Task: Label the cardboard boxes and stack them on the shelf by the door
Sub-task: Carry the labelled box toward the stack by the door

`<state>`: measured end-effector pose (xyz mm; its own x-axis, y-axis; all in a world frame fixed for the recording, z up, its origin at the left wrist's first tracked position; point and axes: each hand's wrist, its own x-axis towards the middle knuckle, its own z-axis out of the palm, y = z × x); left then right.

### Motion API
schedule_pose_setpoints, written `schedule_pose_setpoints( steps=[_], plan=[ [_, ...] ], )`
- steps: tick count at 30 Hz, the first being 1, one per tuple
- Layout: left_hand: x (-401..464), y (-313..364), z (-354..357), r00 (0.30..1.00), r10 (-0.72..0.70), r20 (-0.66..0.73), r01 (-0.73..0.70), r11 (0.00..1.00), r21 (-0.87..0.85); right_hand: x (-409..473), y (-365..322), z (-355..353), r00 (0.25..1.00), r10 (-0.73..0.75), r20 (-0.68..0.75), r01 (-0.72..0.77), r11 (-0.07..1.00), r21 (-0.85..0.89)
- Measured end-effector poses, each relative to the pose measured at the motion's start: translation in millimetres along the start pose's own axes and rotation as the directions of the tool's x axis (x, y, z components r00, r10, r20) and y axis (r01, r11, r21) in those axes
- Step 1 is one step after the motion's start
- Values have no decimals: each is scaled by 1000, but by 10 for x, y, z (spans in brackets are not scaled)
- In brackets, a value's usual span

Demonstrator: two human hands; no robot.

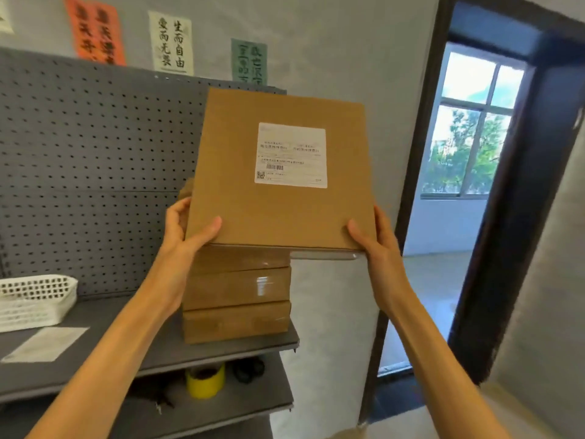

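I hold a flat brown cardboard box (240, 201) with a white printed label (291, 155) on its top face. My left hand (186, 226) grips its near left corner, thumb on top. My right hand (370, 236) grips the near right corner the same way. The box hovers just above a stack of three taped cardboard boxes (237, 289) standing at the right end of the grey shelf (133, 331), and it overhangs the stack to the right.
A grey pegboard (95, 147) backs the shelf. A white perforated basket (34, 299) and a loose label sheet (44, 343) lie at the shelf's left. A yellow tape roll (205, 380) sits on the lower shelf. The dark-framed doorway (474, 201) is to the right.
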<state>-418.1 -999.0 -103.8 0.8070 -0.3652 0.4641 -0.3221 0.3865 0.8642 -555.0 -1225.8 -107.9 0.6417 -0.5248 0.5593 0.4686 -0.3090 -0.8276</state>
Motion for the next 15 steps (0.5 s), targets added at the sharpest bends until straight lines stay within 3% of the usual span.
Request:
schedule_pose_setpoints(
  steps=[10, 15],
  plan=[
    [785, 157, -270, 983, 177, -40, -159, 946, 282, 1091, 114, 504, 982, -72, 174, 70, 997, 18],
    [1201, 161, -299, 973, 220, -63, -184, 915, 360, 1587, 174, 708, 981, -112, 159, 105, 993, 50]
  ],
)
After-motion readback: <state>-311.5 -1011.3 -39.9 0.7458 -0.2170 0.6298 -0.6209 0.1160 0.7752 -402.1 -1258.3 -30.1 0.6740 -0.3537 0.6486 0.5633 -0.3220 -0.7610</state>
